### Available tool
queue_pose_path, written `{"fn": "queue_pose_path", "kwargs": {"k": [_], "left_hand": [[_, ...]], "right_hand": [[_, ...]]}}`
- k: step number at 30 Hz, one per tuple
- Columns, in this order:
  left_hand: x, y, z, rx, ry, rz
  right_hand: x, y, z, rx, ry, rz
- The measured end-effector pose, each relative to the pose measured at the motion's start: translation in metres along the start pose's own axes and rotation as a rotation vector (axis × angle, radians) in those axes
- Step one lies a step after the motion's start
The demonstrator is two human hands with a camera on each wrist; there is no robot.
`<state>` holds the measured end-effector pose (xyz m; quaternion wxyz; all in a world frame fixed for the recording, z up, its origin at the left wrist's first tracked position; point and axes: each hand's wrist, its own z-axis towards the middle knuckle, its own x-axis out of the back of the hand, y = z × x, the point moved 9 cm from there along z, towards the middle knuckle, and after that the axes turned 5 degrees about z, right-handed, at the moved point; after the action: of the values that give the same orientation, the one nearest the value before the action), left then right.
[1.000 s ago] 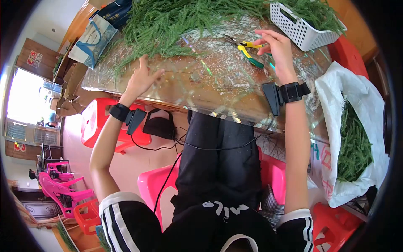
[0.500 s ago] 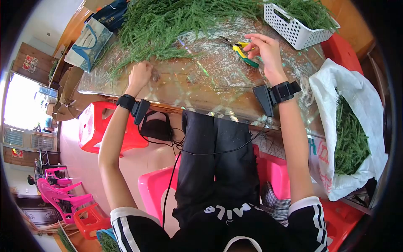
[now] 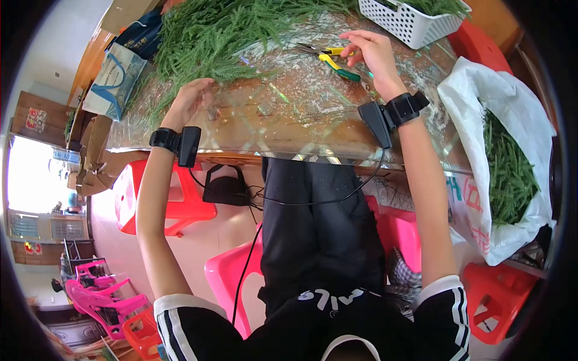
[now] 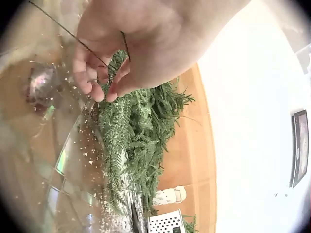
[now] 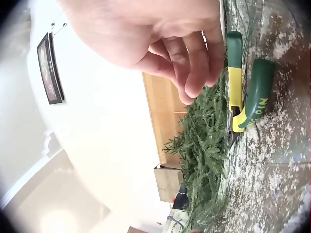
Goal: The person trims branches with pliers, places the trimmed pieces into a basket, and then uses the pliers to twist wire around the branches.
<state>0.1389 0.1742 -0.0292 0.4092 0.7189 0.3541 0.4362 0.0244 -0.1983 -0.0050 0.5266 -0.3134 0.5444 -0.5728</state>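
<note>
Left hand rolled palm inward, once-spread fingers drawn together, now seemingly pinching a thin stem

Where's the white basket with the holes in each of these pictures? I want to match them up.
Head view: the white basket is at the top edge, right of centre.
Left wrist view: at the bottom edge, slightly right of centre, partly cut off.
Right wrist view: not in it.
Shared landmark: the pile of greenery, top left of centre in the head view, just left of centre in the left wrist view, right of centre in the right wrist view.
</note>
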Motion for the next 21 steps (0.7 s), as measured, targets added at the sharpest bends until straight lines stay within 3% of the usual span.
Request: {"fn": "queue_pose_path", "kwargs": {"k": [3, 6, 11, 18, 21], "left_hand": [[-0.013, 0.011, -0.005, 0.039, -0.007, 0.009], [-0.037, 0.023, -0.009, 0.069, -0.207, -0.125], [-0.041, 0.034, 0.009, 0.016, -0.235, -0.219], [-0.014, 0.092, 0.010, -0.247, 0.066, -0.253], [0.003, 0.120, 0.010, -0.356, 0.097, -0.284]], "right_hand": [[0.002, -0.004, 0.000, 0.027, 0.004, -0.014], [0.003, -0.004, -0.001, 0.011, 0.035, -0.023], [0.004, -0.008, 0.000, 0.027, 0.029, -0.023], [0.004, -0.011, -0.002, 0.034, 0.054, -0.025], [0.003, -0.011, -0.002, 0.025, 0.042, -0.022]]}}
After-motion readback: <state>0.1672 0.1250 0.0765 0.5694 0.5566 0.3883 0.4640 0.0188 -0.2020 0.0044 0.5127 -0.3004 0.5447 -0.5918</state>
